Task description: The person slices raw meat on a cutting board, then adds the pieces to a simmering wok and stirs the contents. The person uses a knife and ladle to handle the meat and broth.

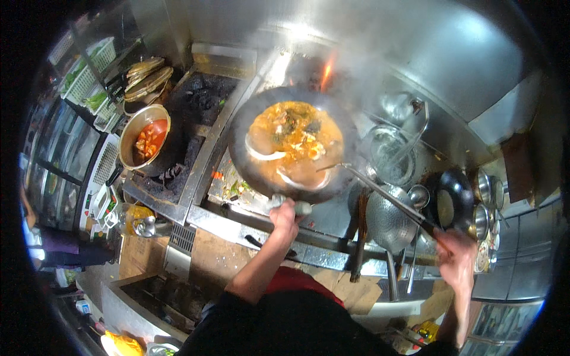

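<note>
A large dark wok [242, 167] sits on the burner, filled with steaming orange-brown broth [267, 129] with pieces of food in it. My left hand [284, 217] grips the wok's near edge through a folded cloth [303, 208]. In my right hand [455, 253] is the handle of a long metal ladle [385, 196], which slants up and left; its far end lies over the right side of the broth. An orange flame [328, 73] rises behind the wok. The bowl of the ladle is partly hidden by the broth and steam.
Left of the wok stands a pot [122, 144] of red stew. To the right are a water-filled metal basin [392, 155], a perforated strainer [389, 222] and a second black wok [465, 196]. Vegetable baskets [82, 91] line the far left. A person [58, 242] stands at the left edge.
</note>
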A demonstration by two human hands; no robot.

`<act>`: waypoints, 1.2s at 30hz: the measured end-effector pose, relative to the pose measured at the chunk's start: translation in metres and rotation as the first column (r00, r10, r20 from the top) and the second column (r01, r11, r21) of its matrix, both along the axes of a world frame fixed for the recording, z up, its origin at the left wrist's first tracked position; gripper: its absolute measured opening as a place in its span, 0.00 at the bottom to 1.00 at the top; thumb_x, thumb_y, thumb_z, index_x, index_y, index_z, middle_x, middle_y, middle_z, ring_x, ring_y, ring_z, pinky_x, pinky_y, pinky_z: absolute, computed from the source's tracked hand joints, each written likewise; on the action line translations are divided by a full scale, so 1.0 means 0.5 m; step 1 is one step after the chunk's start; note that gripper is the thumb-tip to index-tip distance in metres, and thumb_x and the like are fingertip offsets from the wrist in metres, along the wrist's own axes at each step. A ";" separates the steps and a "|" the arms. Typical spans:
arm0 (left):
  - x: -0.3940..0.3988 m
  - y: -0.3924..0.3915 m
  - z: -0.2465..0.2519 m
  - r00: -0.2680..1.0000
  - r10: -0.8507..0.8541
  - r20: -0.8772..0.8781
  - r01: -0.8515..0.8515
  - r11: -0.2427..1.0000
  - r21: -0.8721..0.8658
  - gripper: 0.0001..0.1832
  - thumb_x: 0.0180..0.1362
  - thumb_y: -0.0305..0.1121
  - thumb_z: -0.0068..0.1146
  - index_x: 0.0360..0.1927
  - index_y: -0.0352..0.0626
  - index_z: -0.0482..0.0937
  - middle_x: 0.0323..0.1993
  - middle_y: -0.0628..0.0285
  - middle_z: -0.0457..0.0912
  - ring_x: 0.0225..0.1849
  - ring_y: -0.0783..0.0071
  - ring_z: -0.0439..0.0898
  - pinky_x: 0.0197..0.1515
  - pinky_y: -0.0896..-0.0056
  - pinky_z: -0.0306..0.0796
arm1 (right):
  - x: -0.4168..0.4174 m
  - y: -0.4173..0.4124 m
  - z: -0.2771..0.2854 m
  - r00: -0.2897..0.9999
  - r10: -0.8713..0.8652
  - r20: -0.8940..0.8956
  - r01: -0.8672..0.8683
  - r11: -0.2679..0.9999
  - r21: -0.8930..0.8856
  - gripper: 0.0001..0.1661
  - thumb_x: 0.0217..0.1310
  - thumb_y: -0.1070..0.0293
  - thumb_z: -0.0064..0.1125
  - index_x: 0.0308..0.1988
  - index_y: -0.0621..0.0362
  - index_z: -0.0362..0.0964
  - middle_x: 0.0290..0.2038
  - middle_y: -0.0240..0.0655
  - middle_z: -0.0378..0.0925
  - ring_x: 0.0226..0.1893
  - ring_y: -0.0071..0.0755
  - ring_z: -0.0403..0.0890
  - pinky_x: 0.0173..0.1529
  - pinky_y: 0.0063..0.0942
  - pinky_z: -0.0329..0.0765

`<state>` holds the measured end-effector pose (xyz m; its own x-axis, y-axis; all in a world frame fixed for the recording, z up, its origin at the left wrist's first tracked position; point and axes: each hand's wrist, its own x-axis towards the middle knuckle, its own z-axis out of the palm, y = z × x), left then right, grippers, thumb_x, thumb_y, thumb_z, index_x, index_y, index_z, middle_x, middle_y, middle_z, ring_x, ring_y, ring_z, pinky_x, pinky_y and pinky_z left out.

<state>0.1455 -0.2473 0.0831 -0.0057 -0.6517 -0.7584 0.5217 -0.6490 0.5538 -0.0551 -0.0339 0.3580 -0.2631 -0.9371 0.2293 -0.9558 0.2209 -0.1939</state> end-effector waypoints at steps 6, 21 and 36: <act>-0.008 -0.009 -0.074 0.999 0.010 0.051 -0.010 1.000 -0.009 0.13 0.47 0.28 0.55 0.33 0.30 0.68 0.34 0.50 0.75 0.34 0.59 0.77 0.31 0.55 0.79 | -0.028 0.036 -0.026 0.993 -0.091 0.079 0.092 0.996 -0.008 0.27 0.38 0.87 0.50 0.43 0.58 0.76 0.27 0.43 0.77 0.24 0.40 0.77 0.30 0.29 0.73; 0.117 0.136 0.009 0.496 -0.555 0.668 0.863 0.400 -0.308 0.16 0.52 0.29 0.58 0.43 0.31 0.73 0.47 0.51 0.76 0.49 0.62 0.75 0.49 0.63 0.72 | 0.025 0.153 -0.341 -0.218 -0.145 0.965 0.615 0.748 0.251 0.22 0.61 0.72 0.51 0.56 0.62 0.63 0.20 0.25 0.65 0.13 0.12 0.60 0.13 0.13 0.55; 0.110 -0.035 0.032 0.027 0.322 0.946 0.979 -0.198 0.039 0.16 0.51 0.43 0.57 0.31 0.41 0.70 0.34 0.55 0.73 0.41 0.55 0.70 0.44 0.56 0.63 | 0.217 0.165 -0.921 0.263 -0.464 0.846 0.524 0.805 0.279 0.20 0.61 0.60 0.47 0.47 0.63 0.62 0.26 0.38 0.71 0.19 0.30 0.74 0.21 0.29 0.72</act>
<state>0.2005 -0.2647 0.0990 -0.7900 -0.5751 0.2125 -0.5107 0.8091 0.2908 0.0535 0.0486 -0.1025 -0.7461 -0.5472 -0.3794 0.0218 0.5494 -0.8353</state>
